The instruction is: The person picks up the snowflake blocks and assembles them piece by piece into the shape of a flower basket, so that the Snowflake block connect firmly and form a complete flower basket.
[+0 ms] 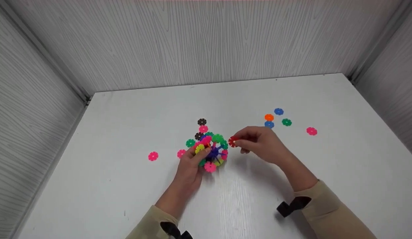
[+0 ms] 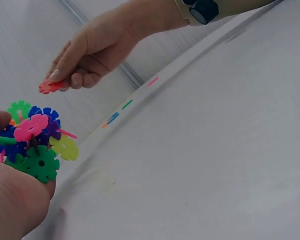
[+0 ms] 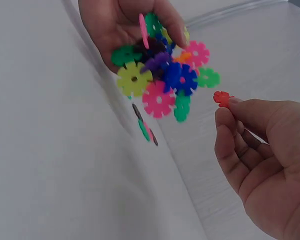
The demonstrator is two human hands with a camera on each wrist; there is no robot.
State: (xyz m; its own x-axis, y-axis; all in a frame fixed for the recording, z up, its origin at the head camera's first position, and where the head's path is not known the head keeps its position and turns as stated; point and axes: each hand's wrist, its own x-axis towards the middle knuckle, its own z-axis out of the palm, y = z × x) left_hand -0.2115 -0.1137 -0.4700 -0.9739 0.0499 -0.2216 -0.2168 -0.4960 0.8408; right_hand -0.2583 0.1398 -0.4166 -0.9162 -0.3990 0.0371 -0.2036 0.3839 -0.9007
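Observation:
My left hand (image 1: 189, 166) grips a round cluster of interlocked plastic snowflake discs (image 1: 213, 152), lifted over the table. Pink, green, yellow, purple and blue discs (image 3: 181, 79) stick out from it on all sides. Between thumb and forefinger, my right hand (image 1: 262, 144) pinches a single red notched disc (image 1: 232, 141), just right of the cluster. A gap shows between that red disc and the cluster in the right wrist view. The left wrist view has the right hand (image 2: 97, 50) higher than the cluster (image 2: 32, 127), its disc tilted nearly flat.
Loose discs lie on the white table (image 1: 126, 126). Behind the cluster are a black disc (image 1: 202, 121) and a pink disc (image 1: 203, 128). Far right lie an orange disc (image 1: 269, 117), a green disc (image 1: 287, 122) and a pink disc (image 1: 311, 131). Wood-grain panels (image 1: 206, 43) enclose the table.

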